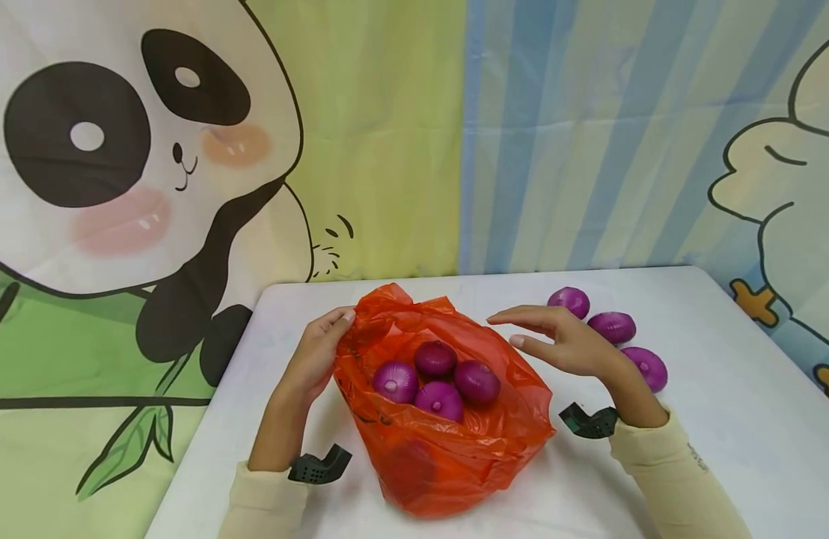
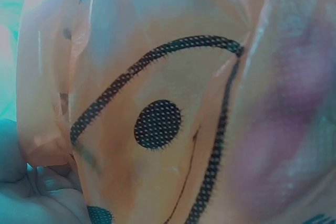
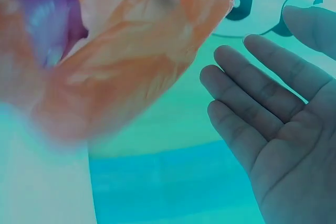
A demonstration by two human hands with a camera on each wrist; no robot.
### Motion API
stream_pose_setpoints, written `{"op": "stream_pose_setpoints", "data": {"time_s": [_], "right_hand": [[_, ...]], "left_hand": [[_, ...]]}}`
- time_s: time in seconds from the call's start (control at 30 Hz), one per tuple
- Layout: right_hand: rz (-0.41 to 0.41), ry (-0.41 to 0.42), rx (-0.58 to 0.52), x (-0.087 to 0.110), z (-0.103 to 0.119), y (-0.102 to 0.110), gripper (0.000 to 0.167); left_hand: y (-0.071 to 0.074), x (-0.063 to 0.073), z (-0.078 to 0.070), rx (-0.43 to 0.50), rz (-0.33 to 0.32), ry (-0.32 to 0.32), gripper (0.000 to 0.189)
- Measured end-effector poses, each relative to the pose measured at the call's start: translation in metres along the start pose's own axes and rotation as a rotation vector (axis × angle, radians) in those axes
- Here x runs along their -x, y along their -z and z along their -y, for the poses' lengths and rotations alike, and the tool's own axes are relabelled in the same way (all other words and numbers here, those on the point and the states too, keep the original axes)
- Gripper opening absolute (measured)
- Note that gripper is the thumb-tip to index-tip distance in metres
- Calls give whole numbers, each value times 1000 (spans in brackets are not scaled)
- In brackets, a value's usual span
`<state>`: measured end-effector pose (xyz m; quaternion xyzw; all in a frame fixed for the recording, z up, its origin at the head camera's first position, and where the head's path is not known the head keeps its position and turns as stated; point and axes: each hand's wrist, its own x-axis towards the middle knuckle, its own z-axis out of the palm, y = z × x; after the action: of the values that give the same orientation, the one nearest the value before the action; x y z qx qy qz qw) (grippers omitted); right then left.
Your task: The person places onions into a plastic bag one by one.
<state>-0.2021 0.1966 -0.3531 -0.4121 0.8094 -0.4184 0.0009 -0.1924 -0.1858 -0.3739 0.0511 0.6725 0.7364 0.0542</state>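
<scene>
Red plastic bag (image 1: 448, 468) sits lower ctr of frame on the white table (image 1: 744, 464). Far table edge runs across mid-frame just under the backdrop (image 1: 387, 187); L edge slants down to bottom left, R edge drops toward the far right. Narrow strip of tabletop btwn L forearm and L edge; more room lower right, btwn bag and R edge, though the R forearm crosses part of it. Some room too btwn bag's top and far edge.

Bag stands approx upright, mouth facing up and toward the head cam. Mouth's long axis runs upper left to lower right; bottom narrows toward bottom ctr. 4 purple onions (image 1: 440, 400) show in the mouth, bunched; front one's end points at the cam. Dark shape shows thru the film below, unclear.

L hand (image 1: 316, 352) pinches the rim at its upper left, thumb + fingers. R hand (image 1: 566, 340) is by the R rim, fingers straight, thumb spread away, holding nothing; R wrist view shows a gap to the film.

3 loose onions (image 1: 613, 327) lie in a diagonal row, right of ctr, beside the R hand and wrist.
</scene>
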Motion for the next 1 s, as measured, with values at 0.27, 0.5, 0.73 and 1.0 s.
{"op": "stream_pose_setpoints", "data": {"time_s": [0.27, 0.5, 0.73, 1.0], "right_hand": [[-37, -159, 21, 25, -11, 12, 36], [-95, -212, 52, 43, -22, 29, 36], [-139, -286, 122, 61, -28, 45, 41], [-136, -366, 229, 80, -37, 61, 47]], "left_hand": [[-1, 0, -2, 15, 13, 6, 42], [-2, 0, -2, 57, 28, 2, 42], [-4, 1, -1, 62, 27, 8, 41], [-4, 2, -2, 52, 24, 11, 43]]}}
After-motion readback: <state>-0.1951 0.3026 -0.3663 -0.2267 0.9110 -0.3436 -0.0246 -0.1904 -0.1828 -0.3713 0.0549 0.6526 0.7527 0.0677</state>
